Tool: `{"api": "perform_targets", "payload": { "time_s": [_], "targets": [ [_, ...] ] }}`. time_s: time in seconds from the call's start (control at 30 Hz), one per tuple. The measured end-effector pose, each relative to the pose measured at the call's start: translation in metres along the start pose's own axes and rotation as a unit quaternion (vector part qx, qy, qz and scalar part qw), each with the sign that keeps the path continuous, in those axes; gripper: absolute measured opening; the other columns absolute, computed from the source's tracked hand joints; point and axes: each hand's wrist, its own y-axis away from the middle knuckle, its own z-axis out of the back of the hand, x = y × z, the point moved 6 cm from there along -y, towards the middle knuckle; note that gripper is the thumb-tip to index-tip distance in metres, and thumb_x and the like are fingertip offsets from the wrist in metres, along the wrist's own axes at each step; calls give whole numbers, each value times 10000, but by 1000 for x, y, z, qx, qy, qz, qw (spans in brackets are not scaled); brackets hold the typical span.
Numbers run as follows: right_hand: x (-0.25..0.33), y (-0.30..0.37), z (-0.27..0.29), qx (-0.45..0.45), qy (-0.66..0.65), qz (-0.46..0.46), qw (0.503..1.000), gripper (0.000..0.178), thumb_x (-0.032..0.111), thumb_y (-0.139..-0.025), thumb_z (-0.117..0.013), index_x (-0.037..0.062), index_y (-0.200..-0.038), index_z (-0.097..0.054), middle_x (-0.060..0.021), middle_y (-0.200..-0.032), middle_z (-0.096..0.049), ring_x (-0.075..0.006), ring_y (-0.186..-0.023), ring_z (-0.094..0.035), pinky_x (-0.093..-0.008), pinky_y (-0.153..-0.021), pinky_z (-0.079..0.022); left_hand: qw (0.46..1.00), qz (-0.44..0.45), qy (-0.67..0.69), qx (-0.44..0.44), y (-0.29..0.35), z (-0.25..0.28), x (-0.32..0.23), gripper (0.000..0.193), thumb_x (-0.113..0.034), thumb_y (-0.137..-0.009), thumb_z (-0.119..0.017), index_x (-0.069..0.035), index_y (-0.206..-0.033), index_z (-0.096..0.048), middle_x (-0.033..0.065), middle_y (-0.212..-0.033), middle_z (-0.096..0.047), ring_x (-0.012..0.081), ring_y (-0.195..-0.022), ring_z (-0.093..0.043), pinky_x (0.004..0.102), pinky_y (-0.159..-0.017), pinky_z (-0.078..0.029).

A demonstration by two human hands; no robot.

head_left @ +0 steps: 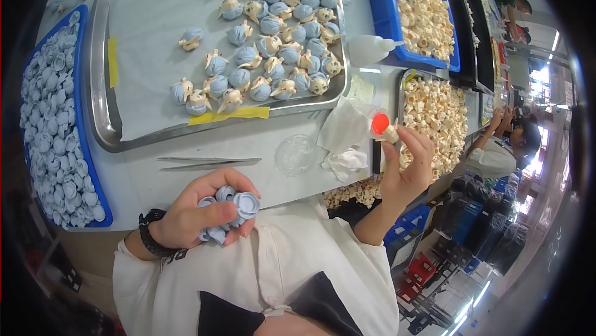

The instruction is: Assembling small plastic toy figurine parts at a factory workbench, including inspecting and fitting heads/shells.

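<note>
Several blue-grey cupped plastic pieces (247, 204), which look like doll hair parts, are gathered in my left hand (202, 212), its thumb pressed over them. My right hand (410, 171) pinches a small cream head piece (390, 133) between thumb and fingertips. That piece is right beside a small round pot with red contents (379, 123); whether they touch I cannot tell. Metal tweezers (208, 163) lie on the table beyond my left hand. Between my hands sits a clear round dish (295, 155), beside crumpled white tissue (343, 126).
A metal tray (100, 103) holds many blue-haired doll heads. Blue bins stand left (98, 177) and far right (377, 4), with blue-grey and cream pieces. A white squeeze bottle (367, 50) lies between trays. Loose cream pieces (434, 118) fill another tray. Another person (496, 156) sits right.
</note>
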Motion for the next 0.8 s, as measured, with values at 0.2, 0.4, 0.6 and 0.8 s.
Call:
{"api": "perform_targets", "payload": {
  "time_s": [0.2, 0.4, 0.6, 0.8],
  "targets": [
    [55, 0, 3, -55, -208, 56, 975, 219, 55, -635, -704, 57, -842, -635, -71, -765, -641, -182, -681, -563, -407, -813, -401, 989, -38, -132, -51, -4, -5, -5, 311, -147, -819, -624, 2, -1066, -509, 65, -857, -570, 73, -676, -516, 200, -588, -416],
    [104, -12, -31, 114, -334, 142, 925, 181, 157, -636, -714, 87, -791, -652, -28, -736, -645, -127, -615, -538, -350, -784, -417, 972, -124, -188, -68, -1, -6, -10, 307, -99, -801, -646, -6, -1069, -530, 13, -927, -552, 53, -815, -503, 199, -724, -406],
    [113, -13, -44, 182, -329, 190, 907, 219, 132, -649, -684, 54, -852, -656, -46, -796, -641, -134, -637, -544, -335, -765, -430, 989, -59, -117, -67, 5, 0, -9, 314, -127, -807, -647, -5, -1071, -529, 10, -900, -557, 42, -782, -502, 195, -696, -408],
    [126, -9, -56, 228, -321, 239, 888, 239, 159, -656, -697, 31, -853, -656, -66, -790, -641, -146, -629, -545, -341, -733, -444, 985, -45, -148, -76, 9, 8, -5, 299, -200, -820, -644, -10, -1021, -531, 6, -853, -561, 41, -696, -507, 192, -622, -415]
  ]
}}
